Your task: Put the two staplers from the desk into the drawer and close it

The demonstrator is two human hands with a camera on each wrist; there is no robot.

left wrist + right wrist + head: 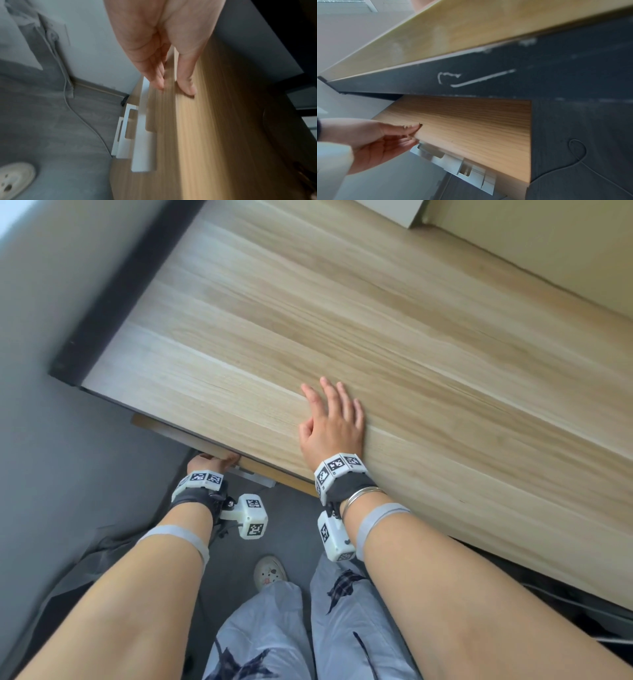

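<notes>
No stapler shows in any view. The wood drawer front [274,472] juts slightly past the desk's near edge, its inside hidden. My left hand [212,462] holds the front's lower edge below the desk, thumb on the face and fingers underneath; the left wrist view shows that hand [176,88] on the drawer front [214,121]. From the right wrist view the same hand [412,134] pinches the drawer front [471,128]. My right hand [330,419] lies flat, fingers spread, on the bare desk top [376,320].
A white metal bracket [462,166] hangs under the drawer. A grey wall [51,302] stands close on the left. Below are a grey floor, my shoe [270,571] and a thin cable [82,119]. A dark panel [573,74] runs under the desk top.
</notes>
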